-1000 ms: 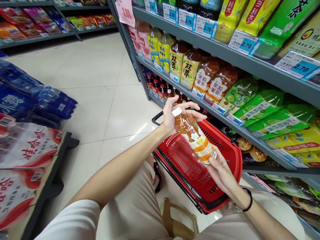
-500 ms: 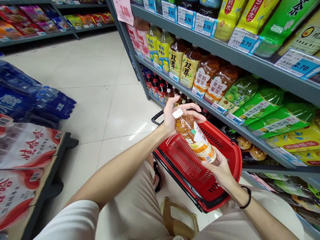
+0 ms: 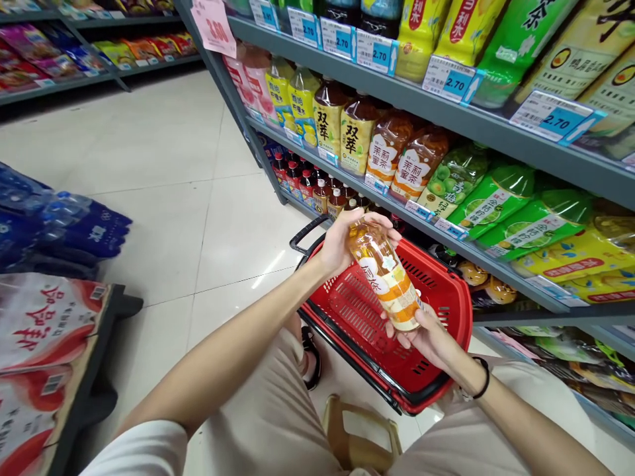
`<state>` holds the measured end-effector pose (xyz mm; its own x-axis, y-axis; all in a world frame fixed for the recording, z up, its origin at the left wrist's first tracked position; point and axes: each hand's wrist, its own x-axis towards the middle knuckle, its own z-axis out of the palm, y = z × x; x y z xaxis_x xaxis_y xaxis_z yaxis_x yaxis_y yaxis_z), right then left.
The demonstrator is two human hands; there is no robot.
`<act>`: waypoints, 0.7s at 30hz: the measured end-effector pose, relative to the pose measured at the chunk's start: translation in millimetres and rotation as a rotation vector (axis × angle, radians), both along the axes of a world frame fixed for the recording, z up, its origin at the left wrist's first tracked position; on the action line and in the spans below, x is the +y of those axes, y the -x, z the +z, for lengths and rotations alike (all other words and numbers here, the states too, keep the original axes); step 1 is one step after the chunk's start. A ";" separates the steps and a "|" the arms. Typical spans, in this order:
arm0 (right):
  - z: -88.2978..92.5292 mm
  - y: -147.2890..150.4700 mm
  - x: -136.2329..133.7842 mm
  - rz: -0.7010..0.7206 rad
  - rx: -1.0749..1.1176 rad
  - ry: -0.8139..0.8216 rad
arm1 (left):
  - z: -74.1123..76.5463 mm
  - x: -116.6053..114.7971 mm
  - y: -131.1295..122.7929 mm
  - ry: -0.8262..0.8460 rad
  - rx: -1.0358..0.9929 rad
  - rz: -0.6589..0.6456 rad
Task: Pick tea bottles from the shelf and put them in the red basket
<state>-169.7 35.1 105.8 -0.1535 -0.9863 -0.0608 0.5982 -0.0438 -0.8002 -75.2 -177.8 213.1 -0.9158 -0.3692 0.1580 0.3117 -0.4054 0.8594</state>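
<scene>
The right hand [image 3: 429,337] is the nearer one, cupping the base of the bottle [image 3: 384,277]. From there the bottle's long axis tilts toward 11 o'clock, up to the left hand [image 3: 340,244], which curls around its neck and hides the cap. It's clear, with amber drink and a white-and-orange banded label. It hangs over the red basket [image 3: 461,330]; the shelf [image 3: 407,92] stands at 1 o'clock.

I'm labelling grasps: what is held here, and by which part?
A bottle of amber drink: left hand around its neck end, right hand at its base.
</scene>
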 end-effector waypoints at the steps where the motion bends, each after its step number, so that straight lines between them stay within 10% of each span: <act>1: 0.3 0.3 1.0 0.019 -0.012 0.011 | -0.9 -0.6 -0.4 0.042 -0.001 -0.014; 8: -4.0 9.5 0.4 0.024 0.553 -0.057 | -27.8 -49.8 -15.5 0.425 -0.419 -0.271; 12: -8.8 16.0 2.6 0.048 0.974 -0.196 | -62.4 -67.3 -7.0 0.599 -0.612 -0.191; 15: -11.1 22.8 8.9 0.201 1.492 -0.407 | -95.4 -54.4 18.7 1.043 -0.852 -0.172; 21: 13.5 77.9 20.6 0.385 1.619 -0.620 | -180.1 -6.8 95.3 1.406 -1.110 -0.188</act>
<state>-247.7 55.7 119.3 -0.2199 -0.8708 -0.4396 -0.8287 0.4045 -0.3867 -170.5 -184.6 33.0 -0.8108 -0.4039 -0.4236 -0.5486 0.7766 0.3097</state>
